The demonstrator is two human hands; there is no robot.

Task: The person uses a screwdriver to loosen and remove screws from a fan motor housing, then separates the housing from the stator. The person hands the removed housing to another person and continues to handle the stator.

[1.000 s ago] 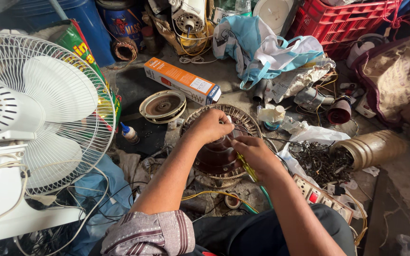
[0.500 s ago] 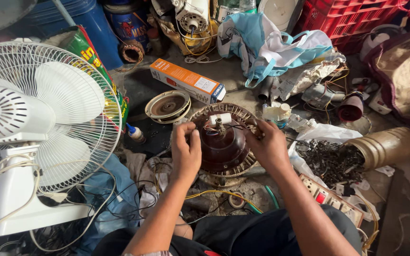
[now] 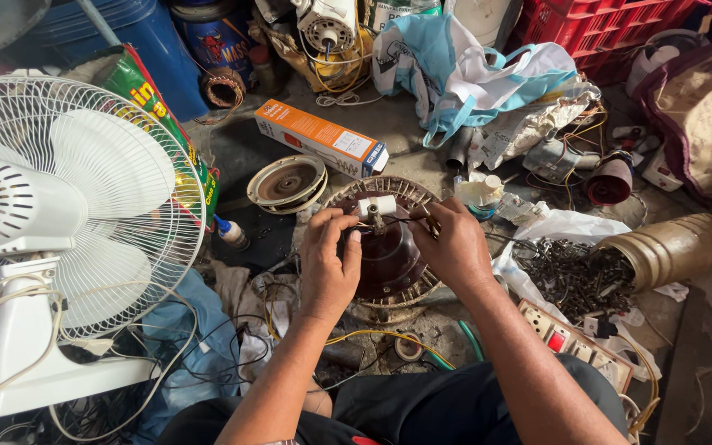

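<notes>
A round dark-brown fan motor (image 3: 385, 255) with a ribbed rim lies on the floor in front of me. At its top stands a short shaft with a small white cylinder (image 3: 377, 205) and thin dark wires. My left hand (image 3: 330, 259) rests on the motor's left side, its fingers pinching the wires by the shaft. My right hand (image 3: 453, 243) lies on the right side, fingertips closed on the same wires near the shaft. What sits under the palms is hidden.
A white table fan (image 3: 59, 214) stands close at the left. An orange box (image 3: 321, 138), a round motor cover (image 3: 288, 183), a tipped can spilling dark screws (image 3: 574, 276), a power strip (image 3: 574, 342), a red crate (image 3: 611, 29) and loose cables surround the motor.
My left hand came back from the motor's far edge to its left side. Both hands then closed in on the wires at the shaft. The view moved nearer.
</notes>
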